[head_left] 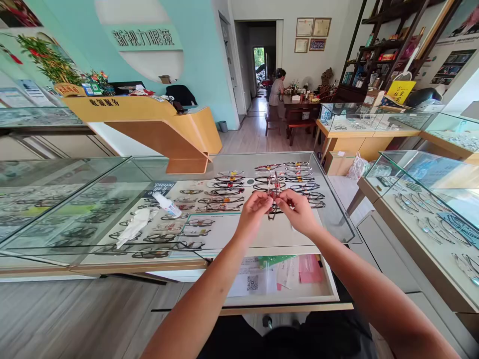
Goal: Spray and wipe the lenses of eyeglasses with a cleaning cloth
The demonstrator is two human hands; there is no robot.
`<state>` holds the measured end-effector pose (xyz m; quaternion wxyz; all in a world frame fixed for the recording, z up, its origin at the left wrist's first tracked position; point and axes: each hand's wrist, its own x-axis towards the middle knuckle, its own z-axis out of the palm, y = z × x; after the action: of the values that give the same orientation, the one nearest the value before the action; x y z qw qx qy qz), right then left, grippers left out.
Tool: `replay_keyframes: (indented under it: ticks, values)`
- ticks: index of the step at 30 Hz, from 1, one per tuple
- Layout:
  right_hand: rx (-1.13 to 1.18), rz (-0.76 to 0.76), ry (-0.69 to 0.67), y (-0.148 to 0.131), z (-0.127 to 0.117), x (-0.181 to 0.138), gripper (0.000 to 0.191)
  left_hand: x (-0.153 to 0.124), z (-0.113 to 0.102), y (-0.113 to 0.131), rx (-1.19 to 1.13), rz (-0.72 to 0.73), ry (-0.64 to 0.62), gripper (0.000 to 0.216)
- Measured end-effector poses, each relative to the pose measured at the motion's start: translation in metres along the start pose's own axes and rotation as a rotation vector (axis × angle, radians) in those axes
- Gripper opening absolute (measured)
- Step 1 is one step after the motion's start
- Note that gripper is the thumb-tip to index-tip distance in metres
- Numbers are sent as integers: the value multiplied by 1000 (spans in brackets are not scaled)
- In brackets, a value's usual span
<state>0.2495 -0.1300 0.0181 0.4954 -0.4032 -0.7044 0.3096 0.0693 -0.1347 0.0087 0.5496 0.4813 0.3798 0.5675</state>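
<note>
A person's left hand and right hand are pinching a pair of eyeglasses between close-set fingertips, holding it above a glass display case where rows of spectacle frames are lying. A white bottle and a crumpled white cloth are resting to the left; below, an open drawer is showing papers.

Bare forearms reaching forward, left grip and right grip pinched, nearly meeting, fingers bent
</note>
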Motion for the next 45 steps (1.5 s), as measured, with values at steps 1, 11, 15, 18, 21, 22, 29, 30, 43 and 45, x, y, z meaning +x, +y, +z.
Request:
replay_keyframes:
  ticks: [1, 11, 15, 18, 21, 22, 29, 30, 43, 45]
  values:
    - [-10, -3, 15, 1, 0, 2, 31, 2, -1, -1, 16, 2, -9, 44]
    - [-34, 24, 127, 12, -3, 18, 23, 31, -4, -20, 10, 63, -131, 51]
    - [-142, 27, 197, 12, -5, 20, 8, 35, -5, -20, 6, 68, -98, 52]
    - [-183, 19, 218, 10, -8, 18, 9, 36, -6, -19, -9, 59, -113, 50]
    - [-214, -11, 213, 8, -9, 13, 10, 36, -7, -18, -27, 41, -139, 49]
    - [-249, -43, 198, 8, -9, 12, 12, 36, -7, -17, -27, 33, -142, 49]
    - [-646, -294, 125, 10, -6, 7, 34, 38, -11, -20, -14, 57, -167, 47]
    - [-692, -292, 131, 10, -6, 7, 35, 38, -11, -20, -7, 66, -168, 46]
    - [-1056, -255, 220, 6, -6, 3, 21, 41, -16, -29, 71, 95, -149, 50]
    - [-1074, -241, 227, 8, -6, 3, 19, 42, -17, -30, 88, 108, -143, 49]
